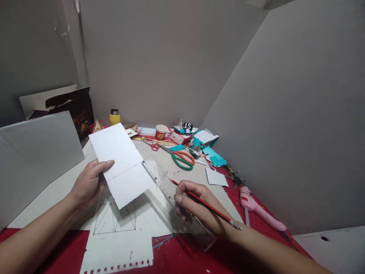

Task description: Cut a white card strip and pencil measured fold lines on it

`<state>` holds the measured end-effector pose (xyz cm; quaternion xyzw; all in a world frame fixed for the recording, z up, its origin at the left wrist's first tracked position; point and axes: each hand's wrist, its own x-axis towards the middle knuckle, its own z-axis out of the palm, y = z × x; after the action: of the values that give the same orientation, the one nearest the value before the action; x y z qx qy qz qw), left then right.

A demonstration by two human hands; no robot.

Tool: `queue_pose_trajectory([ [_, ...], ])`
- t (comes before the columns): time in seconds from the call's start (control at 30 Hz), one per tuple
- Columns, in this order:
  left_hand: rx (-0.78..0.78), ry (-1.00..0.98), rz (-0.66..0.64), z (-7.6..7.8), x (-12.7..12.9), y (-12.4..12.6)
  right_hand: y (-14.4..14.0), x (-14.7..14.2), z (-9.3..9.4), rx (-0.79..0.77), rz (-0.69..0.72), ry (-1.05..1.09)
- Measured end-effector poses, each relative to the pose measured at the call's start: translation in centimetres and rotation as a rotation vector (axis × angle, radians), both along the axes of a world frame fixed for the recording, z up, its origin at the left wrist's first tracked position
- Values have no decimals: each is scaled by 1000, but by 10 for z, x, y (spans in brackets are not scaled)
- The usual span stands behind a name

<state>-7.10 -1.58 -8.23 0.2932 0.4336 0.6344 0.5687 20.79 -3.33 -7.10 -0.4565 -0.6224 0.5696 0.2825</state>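
Observation:
My left hand [90, 182] lifts a white rectangular sheet [121, 163] by its left edge, tilted above the table; a faint line crosses the sheet. My right hand [196, 203] grips a red pencil [208, 205] and also presses on a clear plastic ruler [171, 190] lying slantwise under it. Below the raised sheet lies a larger white paper [122, 236] with pencilled triangles and a perforated lower edge.
Green and orange scissors [182, 159], small red scissors [154, 146], a red paper cup [161, 132], a yellow bottle [114, 117], teal card scraps [213, 156], a pink tool [261, 209]. Grey boards stand at left [37, 152] and right [285, 133]. A dark box [76, 110] sits behind.

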Motion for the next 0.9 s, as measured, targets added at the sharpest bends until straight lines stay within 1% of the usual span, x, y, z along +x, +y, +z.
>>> queue_pose_trajectory([
  [0.2, -4, -8, 3, 0, 0, 0, 3, 2, -6, -5, 3, 9],
  [0.27, 5, -9, -13, -1, -1, 1, 3, 2, -7, -13, 6, 35],
  [0.37, 5, -12, -4, -2, -1, 1, 3, 1, -8, -24, 16, 76],
  [0.67, -40, -15, 55, 8, 5, -1, 4, 1, -8, -28, 13, 79],
  [0.8, -55, 5, 49, 11, 6, -2, 2, 2, -7, -25, 9, 63],
  [0.9, -53, 24, 33, 11, 5, -3, 2, 2, -7, -15, 8, 57],
])
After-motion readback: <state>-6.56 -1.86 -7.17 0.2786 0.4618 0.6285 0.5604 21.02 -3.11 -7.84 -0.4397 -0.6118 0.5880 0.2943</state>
